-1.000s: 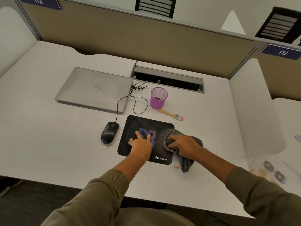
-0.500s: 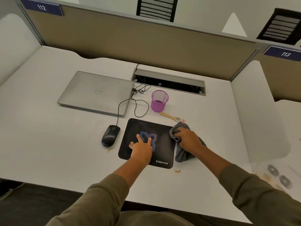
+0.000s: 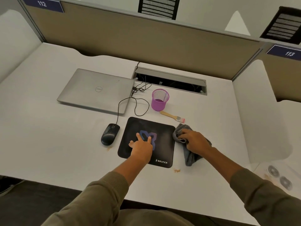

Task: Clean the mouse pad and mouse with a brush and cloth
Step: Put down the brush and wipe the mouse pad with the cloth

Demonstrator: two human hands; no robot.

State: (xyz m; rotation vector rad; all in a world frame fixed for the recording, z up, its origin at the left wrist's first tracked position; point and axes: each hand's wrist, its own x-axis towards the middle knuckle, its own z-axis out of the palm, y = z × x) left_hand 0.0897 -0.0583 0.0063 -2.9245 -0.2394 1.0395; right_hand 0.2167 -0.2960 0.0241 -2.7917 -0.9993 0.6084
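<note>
Fingers [image 3: 140, 137] pinning mouse pad [image 3: 164, 136] | brush [image 3: 172, 117] beyond cloth [image 3: 189, 154]

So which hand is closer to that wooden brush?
Right. The right hand, on the grey cloth, sits just below the wooden brush; the left hand presses the black mouse pad.

Counter [image 3: 48, 144]: white, matte, with a curved cutout along its far edge.
Partition [image 3: 146, 39]: tan fabric panel behind the far edge (blue tags read 112 and 113).
Cable tray [image 3: 171, 77]: grey, open, set into the far edge.
Side dividers [image 3: 254, 115]: white, rounded tops.
Floor [image 3: 32, 201]: dark, below the near edge.
</note>
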